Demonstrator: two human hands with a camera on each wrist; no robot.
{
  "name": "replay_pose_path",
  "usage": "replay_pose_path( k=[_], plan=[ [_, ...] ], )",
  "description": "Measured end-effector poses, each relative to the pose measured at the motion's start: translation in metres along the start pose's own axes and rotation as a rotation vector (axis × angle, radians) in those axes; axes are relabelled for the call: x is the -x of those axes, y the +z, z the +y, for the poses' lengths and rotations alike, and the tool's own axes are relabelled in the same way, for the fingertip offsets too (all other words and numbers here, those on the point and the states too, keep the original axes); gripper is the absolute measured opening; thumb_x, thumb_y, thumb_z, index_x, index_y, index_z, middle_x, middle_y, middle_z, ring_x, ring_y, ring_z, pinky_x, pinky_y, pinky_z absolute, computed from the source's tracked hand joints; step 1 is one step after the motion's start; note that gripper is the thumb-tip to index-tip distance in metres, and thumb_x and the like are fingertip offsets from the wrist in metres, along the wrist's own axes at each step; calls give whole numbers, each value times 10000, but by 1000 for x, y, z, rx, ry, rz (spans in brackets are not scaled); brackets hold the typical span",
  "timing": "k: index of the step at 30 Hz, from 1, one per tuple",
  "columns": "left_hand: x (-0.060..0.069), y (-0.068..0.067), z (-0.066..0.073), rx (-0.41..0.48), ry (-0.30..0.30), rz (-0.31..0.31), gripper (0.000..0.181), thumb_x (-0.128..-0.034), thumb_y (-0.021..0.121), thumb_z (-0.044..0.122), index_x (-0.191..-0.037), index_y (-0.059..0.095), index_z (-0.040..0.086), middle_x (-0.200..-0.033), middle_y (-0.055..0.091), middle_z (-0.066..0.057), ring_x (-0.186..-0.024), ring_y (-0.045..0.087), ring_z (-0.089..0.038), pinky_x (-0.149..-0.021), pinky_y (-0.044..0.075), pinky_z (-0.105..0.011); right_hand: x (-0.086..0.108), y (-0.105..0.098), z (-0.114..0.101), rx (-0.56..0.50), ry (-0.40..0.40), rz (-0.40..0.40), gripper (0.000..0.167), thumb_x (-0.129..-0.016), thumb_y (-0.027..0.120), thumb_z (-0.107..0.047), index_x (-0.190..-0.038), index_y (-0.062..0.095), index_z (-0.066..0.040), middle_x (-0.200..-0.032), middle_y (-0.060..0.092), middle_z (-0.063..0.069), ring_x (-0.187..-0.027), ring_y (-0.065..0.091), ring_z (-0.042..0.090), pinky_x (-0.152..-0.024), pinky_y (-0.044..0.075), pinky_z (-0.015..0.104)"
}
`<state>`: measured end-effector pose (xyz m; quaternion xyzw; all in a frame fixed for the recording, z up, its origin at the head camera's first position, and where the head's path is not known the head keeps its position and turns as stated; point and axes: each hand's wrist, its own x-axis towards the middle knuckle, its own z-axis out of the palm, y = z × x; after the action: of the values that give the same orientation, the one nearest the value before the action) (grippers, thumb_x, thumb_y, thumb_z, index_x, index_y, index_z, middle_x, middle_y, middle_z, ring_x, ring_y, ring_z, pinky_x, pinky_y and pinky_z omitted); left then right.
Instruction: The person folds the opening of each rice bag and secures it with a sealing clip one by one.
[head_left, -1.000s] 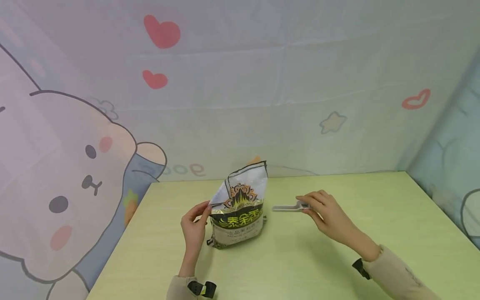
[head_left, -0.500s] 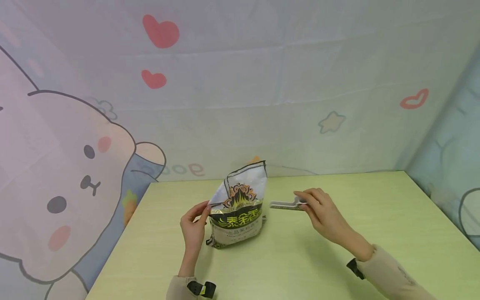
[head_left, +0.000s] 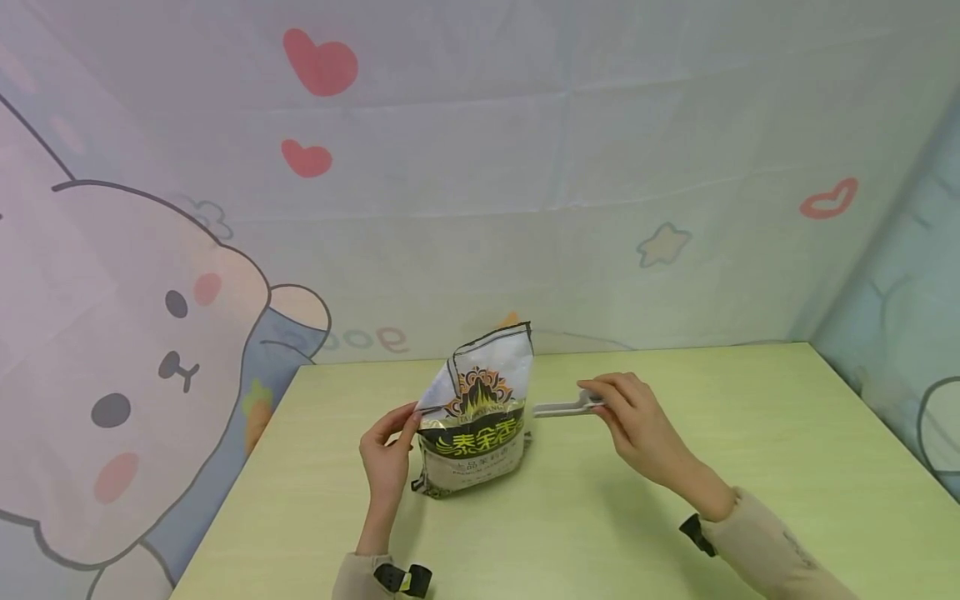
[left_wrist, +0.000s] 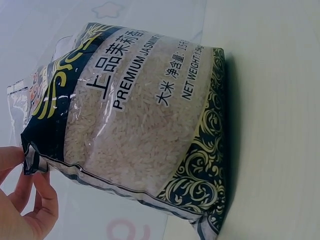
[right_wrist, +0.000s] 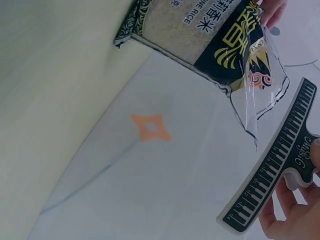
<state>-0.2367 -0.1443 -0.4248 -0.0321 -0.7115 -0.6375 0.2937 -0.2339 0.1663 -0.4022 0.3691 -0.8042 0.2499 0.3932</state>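
rice bag [left_wrist: 135, 117]: glossy plastic (partly clear) | clip [right_wrist: 275, 160]: smooth, plastic-looking | tabletop [head_left: 570, 525]: smooth | backdrop [head_left: 465, 208]: matt cloth

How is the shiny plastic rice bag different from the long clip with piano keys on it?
The clear-and-black plastic rice bag is big and plump; the black-and-white piano-key clip is smaller and slim.
The bag stands on the yellow-green table; the clip is held in the air.
The left hand pinches the bag; the right hand holds the clip.
Both have writing and black parts.
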Motion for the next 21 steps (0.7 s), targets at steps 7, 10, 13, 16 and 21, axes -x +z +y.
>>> replay_pose_path(
  k=[7, 10, 13, 16, 21],
  plan=[
    [-1, 0, -1, 11, -10, 1, 135, -790, 641, 16, -898, 680, -54, -779, 681, -56, -642, 559, -5, -454, 433, -137, -7, 2, -4, 14, -11, 14, 364, -956, 366, -273, -1101, 588, -24, -1012, 558, 82, -810, 465, 168, -712, 345, 322],
    [-2, 0, -2, 20, 2, -2, 139, -788, 640, 9, -900, 675, -65, -756, 680, 4, -640, 566, -5, -449, 433, -135, -10, 2, -6, 23, -12, 8, 351, -956, 369, -272, -1104, 589, -42, -1016, 556, 75, -827, 460, 175, -720, 333, 332],
    [-2, 0, -3, 28, 12, -3, 141, -784, 641, -1, -901, 671, -73, -745, 678, 25, -637, 576, -2, -441, 430, -134, -13, 2, -7, 42, -18, 5, 349, -957, 364, -276, -1098, 594, -56, -1021, 555, 72, -851, 462, 185, -726, 329, 344],
    [-2, 0, -4, 32, 6, -2, 139, -781, 643, -2, -900, 674, -66, -749, 678, 9, -637, 581, 1, -438, 428, -132, -17, 2, -8, 65, -28, 0, 358, -959, 348, -284, -1090, 599, -65, -1028, 551, 72, -873, 465, 197, -725, 329, 356],
    [-1, 0, -3, 26, -1, -4, 142, -785, 641, 5, -905, 674, -63, -767, 680, -39, -639, 576, 6, -440, 426, -131, -21, 4, -11, 98, -53, 6, 366, -961, 326, -281, -1082, 601, -70, -1018, 551, 72, -889, 468, 217, -721, 332, 374]
  ],
)
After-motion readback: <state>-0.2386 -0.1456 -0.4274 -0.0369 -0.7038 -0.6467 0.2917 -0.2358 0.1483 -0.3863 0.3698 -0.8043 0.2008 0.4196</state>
